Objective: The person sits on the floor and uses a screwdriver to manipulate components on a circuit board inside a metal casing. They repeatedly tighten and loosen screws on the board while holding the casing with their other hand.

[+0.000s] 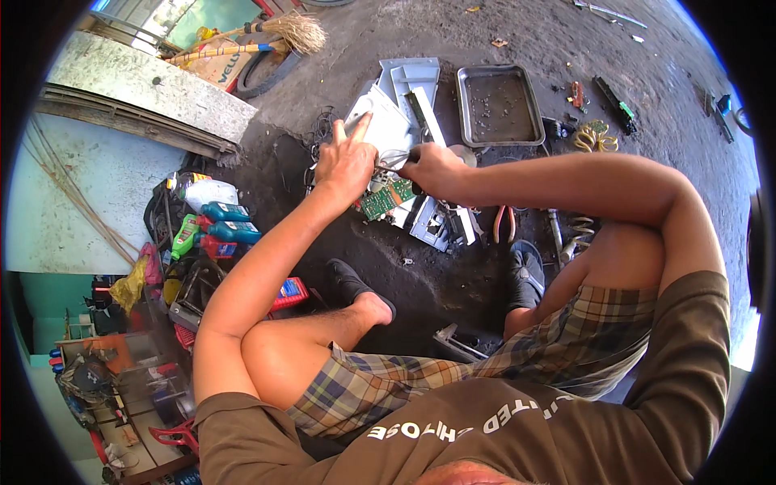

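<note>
My left hand [346, 166] is over a pile of dismantled parts. Two of its fingers stretch forward and apart; the others curl under, where what they grip is hidden. My right hand [440, 171] is closed round a dark-handled tool [415, 155], whose thin metal end points left to my left hand. A small pale, shiny part [394, 158] lies between the hands. Below them is a green circuit board [386, 200], beside a grey plastic frame with electronics [431, 224]. White and grey casing panels [411, 79] lie just beyond.
A metal tray [537, 105] with small debris lies at the far right of the pile. Red-handled pliers [505, 225] rest near my right foot. Bottles [230, 222] crowd the left side, near a red case [291, 293]. A broom [291, 34] lies at the far left.
</note>
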### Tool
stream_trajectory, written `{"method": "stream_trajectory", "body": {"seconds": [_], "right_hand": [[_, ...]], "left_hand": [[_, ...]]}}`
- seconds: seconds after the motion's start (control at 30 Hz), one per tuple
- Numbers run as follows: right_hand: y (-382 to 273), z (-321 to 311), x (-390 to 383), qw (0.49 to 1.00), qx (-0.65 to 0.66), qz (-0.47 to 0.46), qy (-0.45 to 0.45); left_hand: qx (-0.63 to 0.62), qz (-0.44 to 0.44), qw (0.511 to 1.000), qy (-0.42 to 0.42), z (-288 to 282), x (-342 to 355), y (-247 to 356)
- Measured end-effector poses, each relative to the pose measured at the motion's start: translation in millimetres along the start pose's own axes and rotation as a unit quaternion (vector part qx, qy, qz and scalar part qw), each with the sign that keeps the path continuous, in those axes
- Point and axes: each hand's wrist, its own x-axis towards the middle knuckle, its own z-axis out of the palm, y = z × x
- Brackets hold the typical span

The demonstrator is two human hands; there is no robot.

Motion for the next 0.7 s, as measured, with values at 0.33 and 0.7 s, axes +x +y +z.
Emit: {"method": "stream_trajectory", "body": {"seconds": [0.33, 0.7], "right_hand": [[-12.1, 3.6, -1.3, 0.998, 0.035, 0.058, -0.012], [10.5, 14.6, 16.6, 0.999, 0.031, -0.017, 0.040]], "left_hand": [[-0.011, 0.014, 1.000, 0.008, 6.7, 1.3, -10.4], [-0.020, 0.036, 0.999, -0.021, 6.0, 7.5, -17.6]]}}
